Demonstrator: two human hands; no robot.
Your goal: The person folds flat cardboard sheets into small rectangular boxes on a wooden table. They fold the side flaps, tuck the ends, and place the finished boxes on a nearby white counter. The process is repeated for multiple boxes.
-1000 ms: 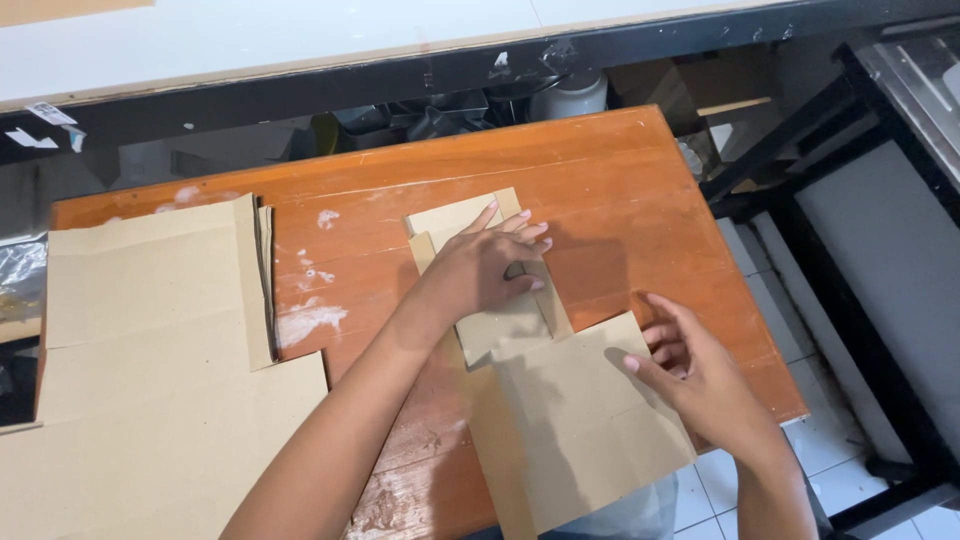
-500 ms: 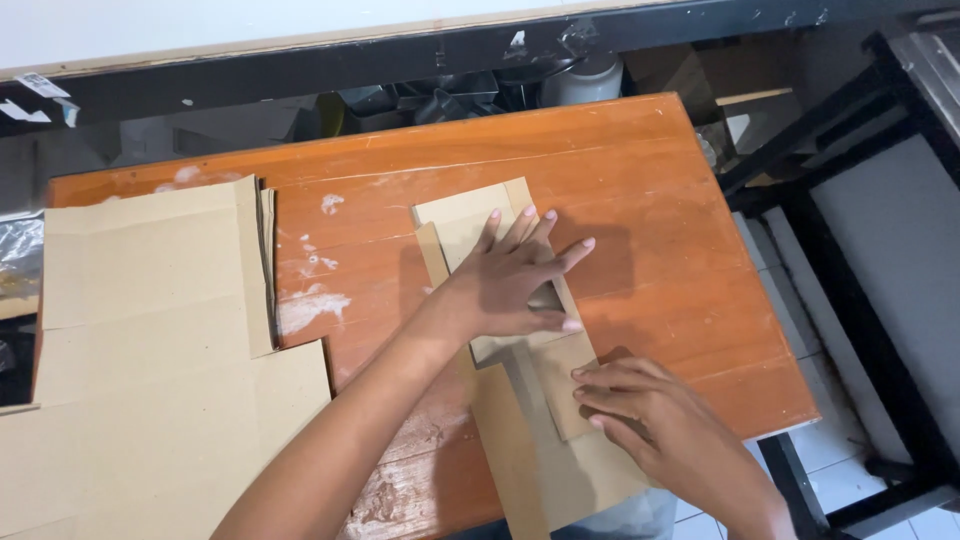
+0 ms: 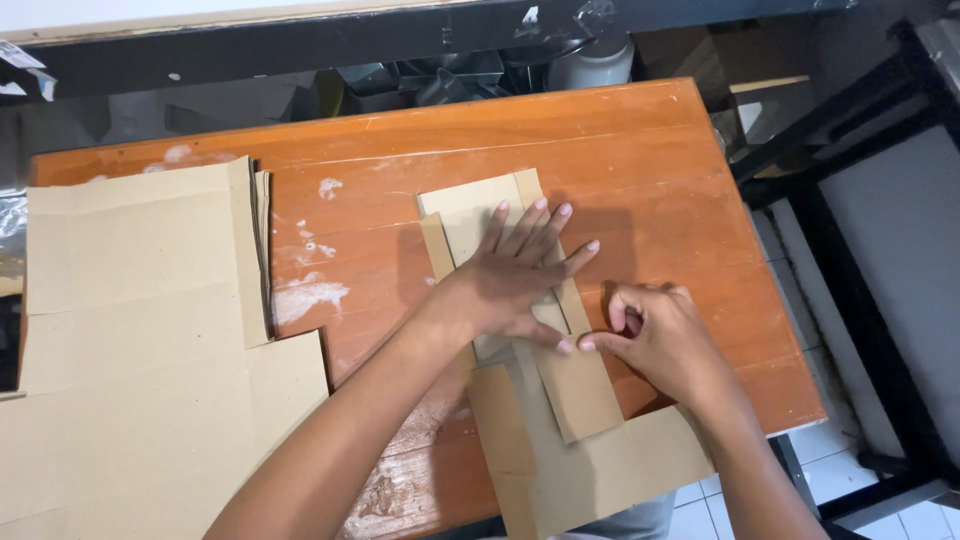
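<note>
Pressing flat — left hand (image 3: 510, 285), fingers spread, on cardboard blank (image 3: 545, 350); right hand (image 3: 655, 335) pinching its folded flap.

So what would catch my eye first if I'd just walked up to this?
Probably the two bare hands in the middle of the orange wooden table: the left hand is spread flat on a folded cardboard piece, while the right hand pinches at its edge just beside it. Next you would notice the stack of flat cardboard sheets covering the table's left end.
</note>
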